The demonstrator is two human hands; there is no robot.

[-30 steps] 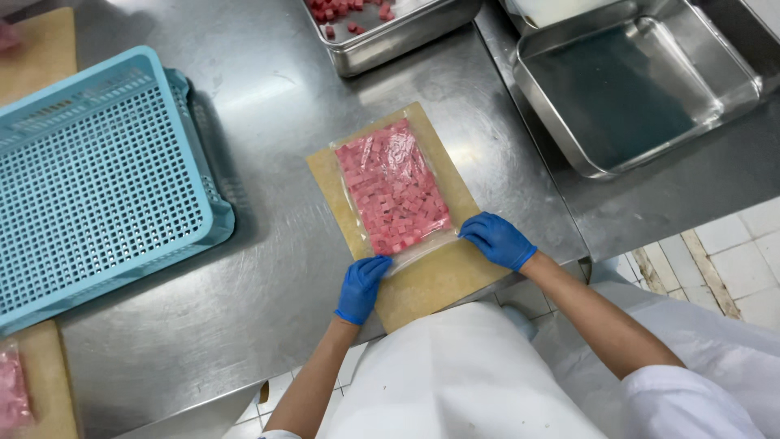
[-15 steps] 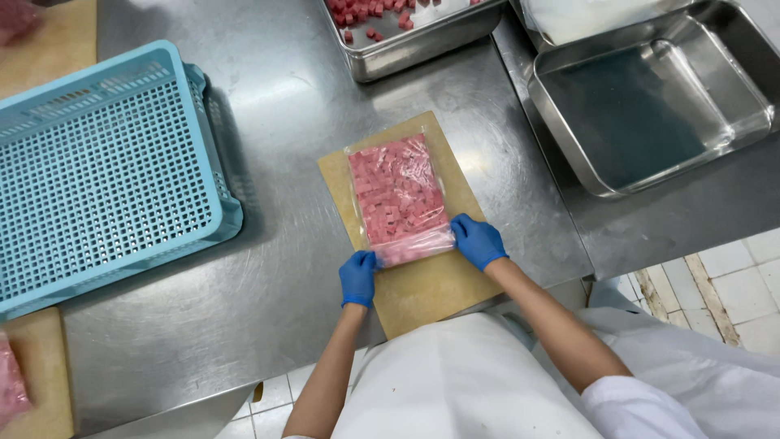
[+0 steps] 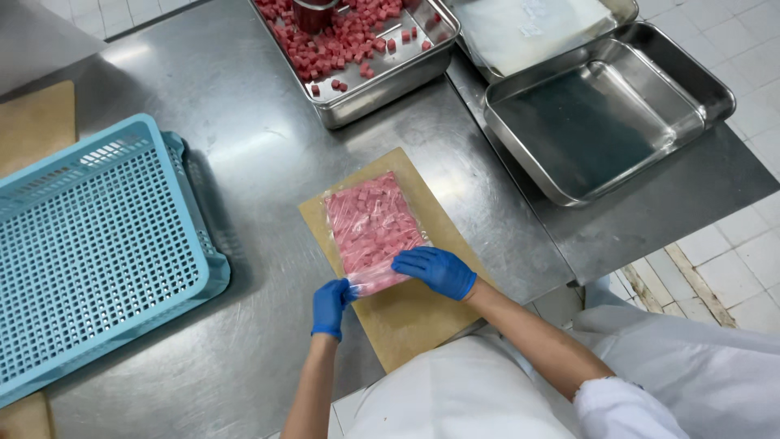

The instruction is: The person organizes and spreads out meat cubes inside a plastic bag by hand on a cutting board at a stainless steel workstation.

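My right hand has slid onto the bag's near end, lying flat and open | left hand pinches bag of pink cubes at its corner | bag lies on board on worktop

You are looking down on a brushed stainless-steel bench that fills most of the view, its surface scuffed and throwing back a soft white glare from light overhead, brightest near the far left. A seam runs where a second steel surface joins it at an angle on your right. Past that edge, at the lower right, the floor shows pale square tiles with dark grout, and one joint looks worn and stained brownish. More of the same pale tiling shows beyond the far edge at the top left. No walls or windows come into your view.
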